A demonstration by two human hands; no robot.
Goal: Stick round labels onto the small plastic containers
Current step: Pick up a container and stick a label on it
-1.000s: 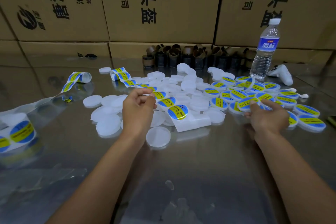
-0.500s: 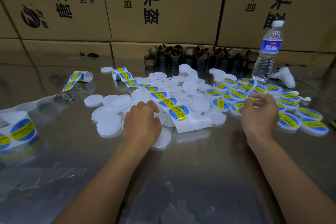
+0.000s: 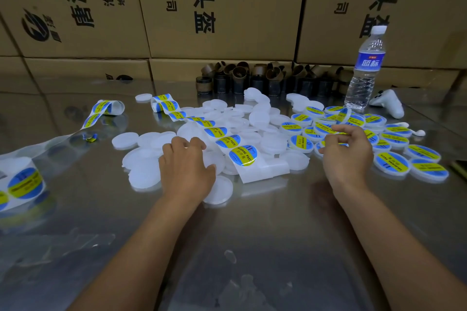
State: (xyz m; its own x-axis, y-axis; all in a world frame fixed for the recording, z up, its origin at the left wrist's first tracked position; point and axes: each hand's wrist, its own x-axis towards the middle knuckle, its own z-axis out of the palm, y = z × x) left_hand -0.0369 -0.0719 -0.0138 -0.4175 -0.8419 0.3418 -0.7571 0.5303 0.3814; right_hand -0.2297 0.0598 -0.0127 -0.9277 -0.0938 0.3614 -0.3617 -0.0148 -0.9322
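Note:
Plain white plastic containers [image 3: 144,174] lie heaped across the middle of the steel table [image 3: 252,247]. My left hand [image 3: 187,169] rests on this heap, fingers curled over one white container [image 3: 217,161] with the thumb against its edge. A strip of round blue-and-yellow labels [image 3: 243,155] on backing paper runs just right of that hand. Labelled containers [image 3: 391,163] are gathered on the right. My right hand [image 3: 347,159] hovers over them, its thumb and curled fingers pinching one labelled container [image 3: 336,144], mostly hidden by the fingers.
A label roll [image 3: 21,184] stands at the left edge, and a loose label strip [image 3: 106,107] curls behind it. A water bottle [image 3: 366,70], a white controller [image 3: 389,102], brown tube cores [image 3: 252,78] and cardboard boxes [image 3: 227,7] line the back.
My left hand came down from the label strip onto the white containers and closed over one. My right hand shifted up and left over the labelled pile, fingers curling.

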